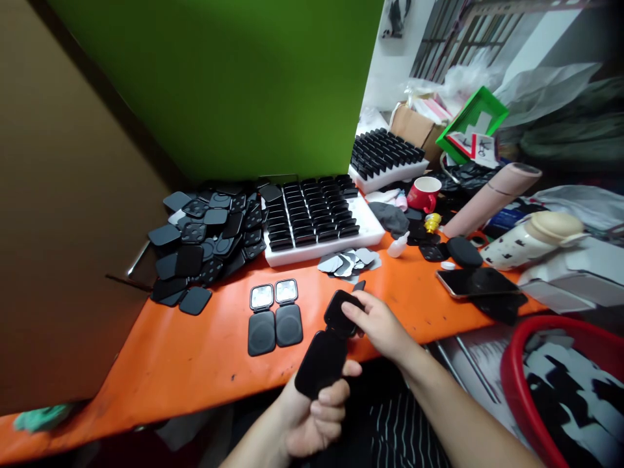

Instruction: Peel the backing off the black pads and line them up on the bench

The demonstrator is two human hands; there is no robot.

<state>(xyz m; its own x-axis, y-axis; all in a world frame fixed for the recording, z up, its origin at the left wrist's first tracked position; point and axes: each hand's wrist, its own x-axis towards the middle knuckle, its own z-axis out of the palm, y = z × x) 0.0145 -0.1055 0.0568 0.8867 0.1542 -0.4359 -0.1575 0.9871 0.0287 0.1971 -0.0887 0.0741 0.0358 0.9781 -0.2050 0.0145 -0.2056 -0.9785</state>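
Between my two hands is an opened black hinged compact case (320,364), held just above the front edge of the orange tabletop. My left hand (316,416) is closed around its lower half, fingers curled under. The thumb of my right hand (377,322) presses on the upper half, with the other fingers mostly hidden behind. A small dark piece sticks up behind that half; I cannot make out what it is. Left of my hands, two open compacts (262,333) (288,325) lie side by side, showing bright mirror-like squares in their far halves.
A heap of black compact parts (195,260) lies at the left. Behind my hands stand a white foam tray (316,249) with rows of black pieces and a pile of grey film scraps (344,263). A phone (468,284), red mug (424,194) and red basin (511,364) are rightward.
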